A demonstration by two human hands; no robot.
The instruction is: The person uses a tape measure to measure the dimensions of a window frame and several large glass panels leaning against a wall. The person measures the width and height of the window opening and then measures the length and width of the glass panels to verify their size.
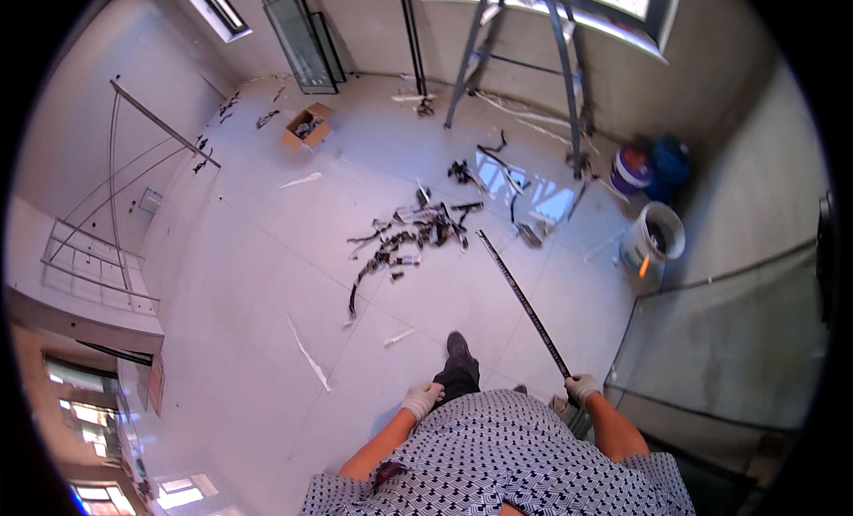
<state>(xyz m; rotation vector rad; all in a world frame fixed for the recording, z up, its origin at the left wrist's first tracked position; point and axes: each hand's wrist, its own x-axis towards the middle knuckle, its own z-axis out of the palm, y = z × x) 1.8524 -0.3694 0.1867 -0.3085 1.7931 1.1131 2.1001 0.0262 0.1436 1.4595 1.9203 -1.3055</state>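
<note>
My right hand (582, 389), in a pale glove, is closed around the near end of a long, thin black strip (526, 307) with fine pale marks along it. The strip slants forward and left over the floor. My left hand (422, 400), also gloved, is beside my dark trouser leg (459, 374), its fingers curled. What those fingers hold, if anything, is hidden. Ahead on the floor lies a tangled heap of black and whitish scraps (431, 224).
A stepladder (569, 63) stands by the window wall. To the right are a white bucket (635, 245), a purple-and-white bucket (629, 171) and large glass panes (720, 356). A cardboard box (307, 128) and leaning glass panels (298, 40) are farther off on pale tiles.
</note>
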